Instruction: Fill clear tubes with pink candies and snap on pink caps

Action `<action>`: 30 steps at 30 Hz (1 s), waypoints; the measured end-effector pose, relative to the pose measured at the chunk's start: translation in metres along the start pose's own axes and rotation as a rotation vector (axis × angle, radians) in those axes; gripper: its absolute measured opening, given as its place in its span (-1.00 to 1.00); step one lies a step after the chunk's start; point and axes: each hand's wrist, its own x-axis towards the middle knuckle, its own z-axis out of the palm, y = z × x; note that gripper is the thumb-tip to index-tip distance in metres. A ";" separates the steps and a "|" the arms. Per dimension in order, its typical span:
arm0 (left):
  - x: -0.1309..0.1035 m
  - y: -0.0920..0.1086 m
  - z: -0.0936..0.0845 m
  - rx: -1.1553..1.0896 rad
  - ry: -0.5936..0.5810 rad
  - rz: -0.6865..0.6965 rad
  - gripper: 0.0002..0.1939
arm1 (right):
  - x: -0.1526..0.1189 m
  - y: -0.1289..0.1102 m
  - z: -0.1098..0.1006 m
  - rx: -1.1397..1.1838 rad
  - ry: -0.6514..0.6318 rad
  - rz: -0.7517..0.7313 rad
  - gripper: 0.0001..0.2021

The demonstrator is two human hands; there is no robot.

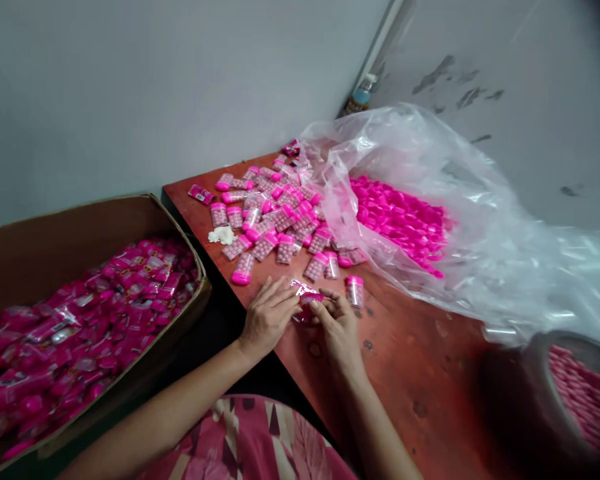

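Between my hands, close above the red table, is a shiny magenta wrapper (306, 300) with clear parts. My right hand (339, 327) pinches its right side between thumb and fingers. From the left, my left hand (269, 313) has its fingers closed together at the wrapper's left edge; the thumb is mostly hidden. Just right of the wrapper stands one small clear jar (355, 292) with a pink cap and pale pink balls inside. Beyond my hands lies a loose pile of the same jars (285, 217), some upright, most on their sides.
At left, a cardboard box (200, 263) holds many magenta wrapped packs. A clear plastic bag (480, 200) with pink caps (400, 223) spreads over the red table (405, 353). A dark tub (535, 360) of pink balls sits at right. White crumpled material (222, 235) lies near the table's left edge.
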 end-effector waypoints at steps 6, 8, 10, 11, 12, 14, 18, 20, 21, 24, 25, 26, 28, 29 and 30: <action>0.011 0.015 -0.017 -0.653 -0.183 -0.678 -0.66 | 0.002 -0.012 -0.001 0.095 -0.104 0.022 -0.73; 0.015 0.017 -0.017 -0.868 -0.290 -0.857 -0.71 | 0.002 -0.014 -0.004 -0.018 -0.145 0.013 -0.72; 0.016 0.017 -0.015 -0.969 -0.304 -0.975 -0.75 | 0.004 -0.017 -0.009 -0.243 -0.119 -0.040 -0.75; 0.016 0.016 -0.013 -0.968 -0.284 -1.008 -0.77 | 0.006 -0.020 -0.013 -0.345 -0.085 -0.074 -0.76; 0.016 0.016 -0.012 -0.945 -0.255 -1.026 -0.78 | 0.009 -0.023 -0.018 -0.447 -0.028 -0.113 -0.76; 0.015 0.016 -0.011 -0.902 -0.208 -1.048 -0.80 | 0.017 -0.029 -0.031 -0.693 0.138 -0.180 -0.73; 0.016 0.018 -0.012 -0.945 -0.124 -1.131 -0.77 | 0.040 -0.032 -0.063 -1.304 0.341 -0.136 -0.64; 0.018 0.020 -0.013 -1.044 -0.046 -1.197 -0.77 | 0.050 -0.028 -0.075 -1.402 0.264 -0.057 -0.64; 0.019 0.020 -0.013 -1.102 0.000 -1.228 -0.76 | 0.053 -0.026 -0.079 -1.401 0.217 -0.040 -0.64; 0.022 0.019 -0.013 -1.235 0.122 -1.279 -0.75 | 0.049 -0.022 -0.077 -1.196 0.151 -0.069 -0.64; 0.023 0.018 -0.013 -1.263 0.147 -1.282 -0.76 | 0.043 -0.022 -0.072 -1.048 0.129 -0.077 -0.65; 0.024 0.017 -0.012 -1.285 0.172 -1.282 -0.77 | 0.035 -0.023 -0.064 -0.869 0.087 -0.066 -0.66; 0.026 0.014 -0.011 -1.335 0.231 -1.288 -0.81 | 0.013 -0.026 -0.045 -0.500 -0.042 0.017 -0.68; 0.028 0.014 -0.011 -1.358 0.260 -1.291 -0.83 | 0.002 -0.028 -0.034 -0.351 -0.110 0.076 -0.69; 0.029 0.014 -0.011 -1.379 0.286 -1.293 -0.84 | -0.010 -0.028 -0.024 -0.243 -0.160 0.126 -0.70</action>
